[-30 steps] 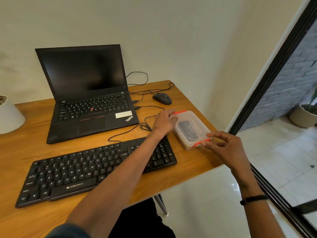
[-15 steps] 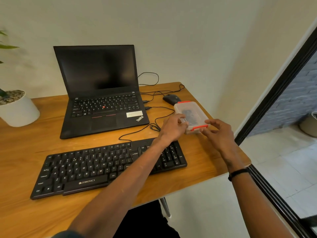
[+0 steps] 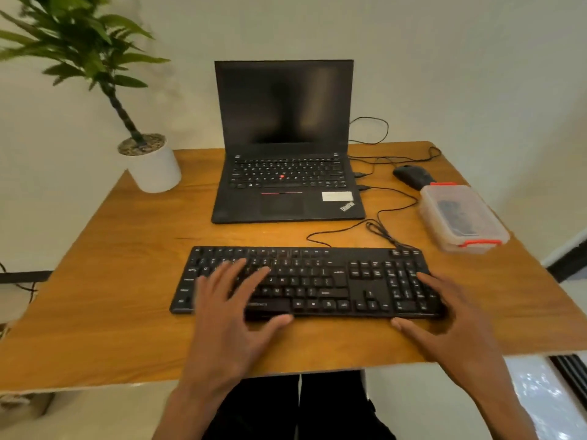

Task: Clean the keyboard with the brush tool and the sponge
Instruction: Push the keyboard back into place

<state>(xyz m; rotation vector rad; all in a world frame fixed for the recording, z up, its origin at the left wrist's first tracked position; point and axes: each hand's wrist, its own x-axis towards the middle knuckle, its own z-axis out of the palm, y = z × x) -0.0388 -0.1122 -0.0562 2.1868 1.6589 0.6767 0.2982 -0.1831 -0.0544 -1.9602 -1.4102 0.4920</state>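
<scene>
Head view: the desk (image 3: 133,300) carries a laptop (image 3: 287,173) at its rear centre, screen dark and lid up. The keyboard (image 3: 320,281) lies near the front edge, parallel to it. A potted plant (image 3: 152,163) stands at the rear left corner. A lidded clear box (image 3: 462,217) sits at the right edge, with a mouse (image 3: 411,176) just behind it. The left hand (image 3: 232,315) rests fingers spread on the keyboard's left keys; the right hand (image 3: 444,315) rests fingers extended at its right end. Neither hand grips anything.
</scene>
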